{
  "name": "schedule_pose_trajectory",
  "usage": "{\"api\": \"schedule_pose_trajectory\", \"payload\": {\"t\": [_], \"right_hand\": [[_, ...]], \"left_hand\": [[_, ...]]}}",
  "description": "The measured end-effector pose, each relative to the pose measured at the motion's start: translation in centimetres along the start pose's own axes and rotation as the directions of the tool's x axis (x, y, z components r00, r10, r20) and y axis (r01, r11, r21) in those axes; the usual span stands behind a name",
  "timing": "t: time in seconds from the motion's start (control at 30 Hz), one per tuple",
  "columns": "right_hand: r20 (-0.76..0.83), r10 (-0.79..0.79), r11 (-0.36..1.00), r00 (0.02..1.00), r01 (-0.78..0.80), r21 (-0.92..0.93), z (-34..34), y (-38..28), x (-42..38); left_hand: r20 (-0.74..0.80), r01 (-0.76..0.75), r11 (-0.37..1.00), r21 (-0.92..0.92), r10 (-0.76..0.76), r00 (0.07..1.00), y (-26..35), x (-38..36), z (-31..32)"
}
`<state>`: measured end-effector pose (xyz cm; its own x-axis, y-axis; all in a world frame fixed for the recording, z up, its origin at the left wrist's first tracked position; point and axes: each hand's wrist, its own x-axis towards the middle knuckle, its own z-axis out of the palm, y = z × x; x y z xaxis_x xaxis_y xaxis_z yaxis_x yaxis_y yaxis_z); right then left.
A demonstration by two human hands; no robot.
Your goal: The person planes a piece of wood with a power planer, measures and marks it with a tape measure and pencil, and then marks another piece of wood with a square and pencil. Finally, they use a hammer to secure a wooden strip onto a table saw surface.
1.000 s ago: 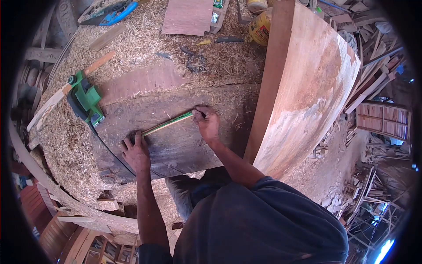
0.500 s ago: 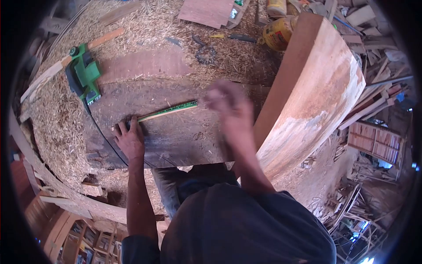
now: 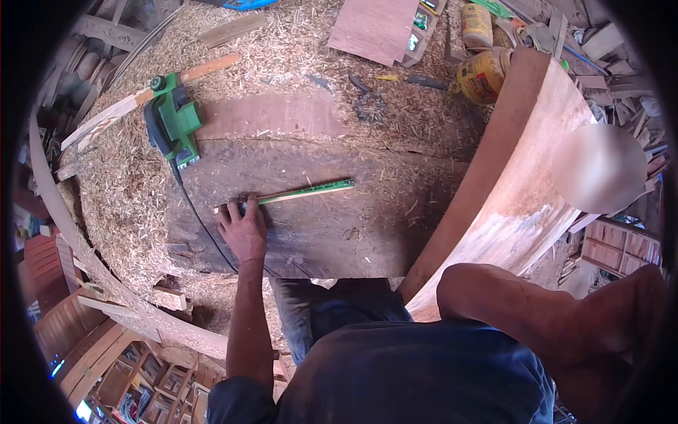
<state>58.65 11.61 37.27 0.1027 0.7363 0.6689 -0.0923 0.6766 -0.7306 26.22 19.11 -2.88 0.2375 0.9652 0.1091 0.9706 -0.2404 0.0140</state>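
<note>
My left hand (image 3: 242,230) lies over one end of a thin wooden strip with a green, dark-patterned face (image 3: 307,192), holding it down on the worn workbench (image 3: 353,244). Its fingers are bent round that end, and a pale tip pokes out on their left. A small dark bluish thing shows between the fingers, too covered to name. Raised and bent at the right side is my right arm (image 3: 512,293); the hand itself does not show. Left of the strip rests a green electric planer (image 3: 173,120), its black cord running past my left wrist.
A large curved timber piece (image 3: 494,184) stands along the bench's right side. Yellow tubs (image 3: 480,78), a flat reddish board (image 3: 371,28) and wood shavings (image 3: 282,42) lie toward the back. A round blur (image 3: 599,168) covers part of the right side.
My right hand has left the strip's far end and gone out of view as the arm rose to the right. My left hand stays on the strip; the whole view has shifted.
</note>
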Motion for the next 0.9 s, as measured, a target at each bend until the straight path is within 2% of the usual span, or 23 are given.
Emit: {"api": "schedule_pose_trajectory", "payload": {"t": [0.1,0.2,0.33,0.43,0.5,0.63,0.7,0.73,0.83,0.9], "right_hand": [[-0.028,-0.022,0.999,0.999,0.021,-0.024,-0.3,0.6,0.2],[-0.1,-0.06,0.996,0.993,0.052,-0.078,-1.2,2.1,0.1],[-0.334,-0.038,0.988,0.942,-0.014,-0.153,-3.1,6.7,0.2],[-0.552,0.079,0.971,0.83,-0.189,-0.146,-5.0,13.6,-0.3],[-0.666,0.191,0.939,0.721,-0.331,-0.09,-6.8,18.7,-1.1],[-0.788,0.367,0.801,0.495,-0.599,-0.003,-11.9,28.8,-3.0],[-0.863,0.156,0.766,0.481,-0.61,-0.203,-16.8,37.4,-4.8],[-0.875,0.043,0.717,0.482,-0.625,-0.31,-18.8,39.5,-4.1],[-0.818,-0.295,0.439,0.494,-0.691,-0.575,-24.3,43.1,-1.0],[-0.863,-0.266,0.384,0.43,-0.774,-0.504,-26.6,43.2,1.6]], "left_hand": [[0.07,0.034,0.999,-0.037,-0.032,0.997,0.0,0.0,-0.4],[-0.011,-0.009,1.0,-0.004,0.009,1.0,-0.2,-0.4,0.5],[0.051,0.013,1.0,-0.029,-0.011,0.999,0.4,0.0,-0.1],[0.037,0.009,1.0,-0.012,-0.009,0.999,-0.1,-0.4,0.4],[0.016,-0.007,1.0,-0.016,0.007,1.0,0.0,0.0,0.4],[0.016,-0.033,0.998,-0.051,0.034,0.999,0.4,0.2,-0.6],[0.002,-0.044,0.998,-0.055,0.044,0.999,0.2,0.2,-0.4],[-0.013,-0.051,0.997,-0.052,0.051,0.999,0.0,0.1,0.1],[-0.066,-0.087,0.996,-0.033,0.085,0.994,-0.3,-0.2,0.6],[-0.075,-0.097,0.995,-0.034,0.095,0.993,0.1,0.1,0.2]]}}
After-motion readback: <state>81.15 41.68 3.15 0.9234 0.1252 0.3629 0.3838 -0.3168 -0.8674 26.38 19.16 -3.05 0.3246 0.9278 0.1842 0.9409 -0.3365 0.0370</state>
